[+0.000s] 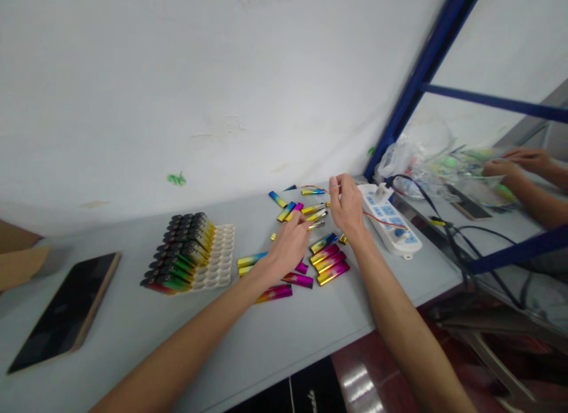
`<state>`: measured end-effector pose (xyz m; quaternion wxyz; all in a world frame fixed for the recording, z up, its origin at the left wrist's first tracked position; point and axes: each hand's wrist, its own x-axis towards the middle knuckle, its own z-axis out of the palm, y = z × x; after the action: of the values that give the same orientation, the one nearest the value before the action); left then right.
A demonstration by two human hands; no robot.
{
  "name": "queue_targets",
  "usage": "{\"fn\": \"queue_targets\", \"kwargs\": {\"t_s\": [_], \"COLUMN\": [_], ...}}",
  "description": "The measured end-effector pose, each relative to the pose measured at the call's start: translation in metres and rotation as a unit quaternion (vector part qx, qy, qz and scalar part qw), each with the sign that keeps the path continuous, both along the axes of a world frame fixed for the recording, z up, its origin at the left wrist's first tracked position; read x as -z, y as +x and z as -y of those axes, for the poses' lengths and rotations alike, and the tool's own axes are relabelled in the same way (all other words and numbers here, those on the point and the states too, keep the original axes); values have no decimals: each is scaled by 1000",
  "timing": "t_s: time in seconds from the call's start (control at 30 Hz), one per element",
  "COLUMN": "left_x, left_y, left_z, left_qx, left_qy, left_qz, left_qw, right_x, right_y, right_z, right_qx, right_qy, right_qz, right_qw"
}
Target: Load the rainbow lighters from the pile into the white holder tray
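Note:
My left hand (290,241) is closed over the scattered shiny tubes, and a slim piece with a silver tip (316,225) sticks out from its fingertips. Just to the right, my right hand (348,207) is raised with thumb and fingers bent together; what they pinch is hidden. A thin red and yellow wire (375,217) runs to the right hand and shows again on its far side. Flat metallic tubes in gold, blue and pink lie around both hands, including a neat group of pink and gold tubes (329,264) below them.
At left, a pale tray (225,247) with round hollows holds rows of black-topped tubes (184,247). A dark phone (66,309) lies farther left. A white power strip (390,220) stands right, by a blue frame (417,87). Beyond it another person's hands (510,164) are at work.

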<state>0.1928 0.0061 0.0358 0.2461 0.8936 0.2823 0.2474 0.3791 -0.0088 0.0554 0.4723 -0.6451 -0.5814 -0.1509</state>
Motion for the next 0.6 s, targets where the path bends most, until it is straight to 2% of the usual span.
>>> {"fn": "queue_targets", "kwargs": {"t_s": [0.13,0.23,0.33,0.43,0.6], "left_x": [-12,-21,-24,-23,-20], "left_y": [-35,-68,-94,-109,-118], "left_z": [6,15,23,27,28], "left_qx": [-29,-49,-65,-75,-103], "left_qy": [-34,-143,-262,-342,-346], "left_qz": [85,125,172,203,233], "left_qw": [995,981,947,915,903], "right_x": [-4,-5,-2,3,11], "right_y": [-2,-13,-30,-46,-62], "right_z": [1,3,4,4,5], "right_qx": [-11,-52,-91,-122,-168], "right_qy": [-2,-34,-54,-72,-106], "right_qz": [19,19,18,20,7], "right_qw": [1000,998,994,990,980]}}
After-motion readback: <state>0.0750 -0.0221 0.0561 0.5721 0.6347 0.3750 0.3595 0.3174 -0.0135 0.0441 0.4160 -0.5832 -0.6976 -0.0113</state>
